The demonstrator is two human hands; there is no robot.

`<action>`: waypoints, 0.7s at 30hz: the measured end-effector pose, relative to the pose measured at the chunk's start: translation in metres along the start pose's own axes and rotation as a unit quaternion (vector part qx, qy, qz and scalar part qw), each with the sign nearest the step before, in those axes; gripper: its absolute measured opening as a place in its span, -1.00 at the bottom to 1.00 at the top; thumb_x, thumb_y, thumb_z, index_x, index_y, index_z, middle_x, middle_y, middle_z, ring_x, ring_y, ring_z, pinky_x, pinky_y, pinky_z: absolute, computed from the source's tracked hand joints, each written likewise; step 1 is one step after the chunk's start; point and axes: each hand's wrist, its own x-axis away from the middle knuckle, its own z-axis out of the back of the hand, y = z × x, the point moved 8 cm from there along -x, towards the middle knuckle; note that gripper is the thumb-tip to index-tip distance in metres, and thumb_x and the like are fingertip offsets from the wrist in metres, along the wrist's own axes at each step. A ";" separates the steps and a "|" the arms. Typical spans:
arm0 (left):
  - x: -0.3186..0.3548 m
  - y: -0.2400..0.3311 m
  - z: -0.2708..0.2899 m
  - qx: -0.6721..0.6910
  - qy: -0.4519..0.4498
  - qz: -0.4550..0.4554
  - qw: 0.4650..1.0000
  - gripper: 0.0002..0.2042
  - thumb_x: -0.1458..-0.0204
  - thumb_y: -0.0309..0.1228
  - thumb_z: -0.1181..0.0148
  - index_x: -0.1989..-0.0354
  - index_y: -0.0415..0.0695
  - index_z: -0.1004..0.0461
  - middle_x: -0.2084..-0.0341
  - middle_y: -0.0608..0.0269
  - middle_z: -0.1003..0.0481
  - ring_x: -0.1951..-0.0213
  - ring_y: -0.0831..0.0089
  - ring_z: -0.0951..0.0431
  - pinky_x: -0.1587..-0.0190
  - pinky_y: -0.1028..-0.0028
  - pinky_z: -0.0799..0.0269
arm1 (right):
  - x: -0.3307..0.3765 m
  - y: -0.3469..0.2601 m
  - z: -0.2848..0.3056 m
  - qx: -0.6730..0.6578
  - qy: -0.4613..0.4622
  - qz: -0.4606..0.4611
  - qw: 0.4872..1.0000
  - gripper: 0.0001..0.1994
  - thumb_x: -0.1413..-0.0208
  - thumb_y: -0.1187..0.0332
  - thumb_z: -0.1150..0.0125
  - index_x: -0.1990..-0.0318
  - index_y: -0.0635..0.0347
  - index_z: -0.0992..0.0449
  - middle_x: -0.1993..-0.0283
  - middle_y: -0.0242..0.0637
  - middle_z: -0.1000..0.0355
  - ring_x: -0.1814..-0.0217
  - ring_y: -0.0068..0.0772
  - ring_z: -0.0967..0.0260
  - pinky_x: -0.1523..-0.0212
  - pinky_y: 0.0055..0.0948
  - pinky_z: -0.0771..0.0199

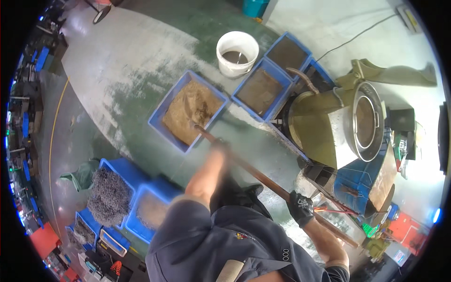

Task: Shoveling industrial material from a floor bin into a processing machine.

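Observation:
A shovel (258,176) with a long brown handle runs slantwise from the blue bin ahead of me down to my right side. Its head lies in the tan, sand-like material (181,110) in that blue bin (170,133), and I cannot make out the blade's outline there. My left hand (220,147), smeared by motion, is closed round the handle near the bin's near corner. Farther back along the handle, my right hand (299,207) grips it in a dark glove.
A white bucket (233,70) and two blue bins (244,104) of brown material stand beyond. On the right is a round metal machine (314,122) with a bowl. Left of me, a blue crate (117,164) overflows with dark small pieces (110,197), beside another blue bin (134,216).

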 end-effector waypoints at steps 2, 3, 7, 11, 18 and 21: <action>-0.021 0.023 -0.002 -0.040 -0.010 -0.120 0.992 -0.82 -0.05 -0.32 -0.02 0.56 -0.02 -0.26 0.66 0.23 -0.35 0.62 0.20 -0.38 0.55 0.10 -0.43 | 0.001 0.012 0.018 -0.030 0.017 -0.001 0.999 -0.77 -0.04 0.13 -0.09 0.38 0.11 -0.39 0.54 -0.14 -0.44 0.49 -0.01 -0.45 0.46 -0.04 -0.41; -0.019 0.004 -0.013 0.033 -0.004 0.003 0.999 -0.83 -0.07 -0.31 0.01 0.54 -0.01 -0.26 0.68 0.27 -0.31 0.62 0.24 -0.37 0.49 0.11 -0.46 | 0.007 0.020 0.020 -0.055 0.008 -0.006 0.998 -0.75 -0.04 0.12 -0.08 0.41 0.13 -0.40 0.54 -0.13 -0.44 0.48 -0.01 -0.45 0.45 -0.03 -0.42; 0.064 0.058 -0.027 -0.005 -0.161 -0.054 0.985 -0.77 -0.04 -0.27 -0.06 0.60 0.06 -0.21 0.70 0.39 -0.25 0.58 0.37 -0.31 0.34 0.29 -0.42 | 0.013 0.054 0.003 -0.159 -0.011 0.098 0.982 -0.68 0.00 0.02 -0.12 0.33 0.08 -0.48 0.40 -0.11 -0.49 0.36 0.03 -0.45 0.34 -0.08 -0.43; 0.234 0.059 -0.192 0.112 -0.206 0.076 0.969 -0.79 0.01 -0.33 -0.15 0.60 -0.01 -0.27 0.73 0.36 -0.29 0.61 0.40 -0.36 0.19 0.31 -0.49 | 0.060 0.121 -0.014 -0.228 -0.066 0.055 0.970 -0.54 0.04 -0.10 -0.16 0.22 0.12 -0.50 0.27 -0.08 -0.50 0.23 0.04 -0.45 0.25 -0.13 -0.43; 0.383 -0.065 -0.323 -0.051 -0.331 -0.087 0.938 -0.94 0.02 -0.42 -0.17 0.38 -0.08 -0.48 0.54 0.22 -0.50 0.35 0.22 -0.55 -0.03 0.16 -0.43 | 0.164 0.261 -0.101 -0.547 -0.238 0.006 0.802 -0.75 -0.07 0.15 -0.17 0.37 0.15 -0.49 0.60 -0.38 -0.42 0.59 -0.56 -0.38 0.57 -0.53 -0.34; 0.464 -0.151 -0.402 0.046 -0.340 0.226 0.912 -0.91 0.02 -0.44 -0.17 0.33 -0.11 -0.49 0.43 0.20 -0.52 0.25 0.18 -0.54 -0.05 0.15 -0.40 | 0.236 0.325 -0.097 -0.501 -0.167 -0.073 0.846 -0.77 -0.05 0.20 -0.20 0.46 0.18 -0.45 0.63 -0.38 -0.40 0.65 -0.58 -0.34 0.59 -0.49 -0.33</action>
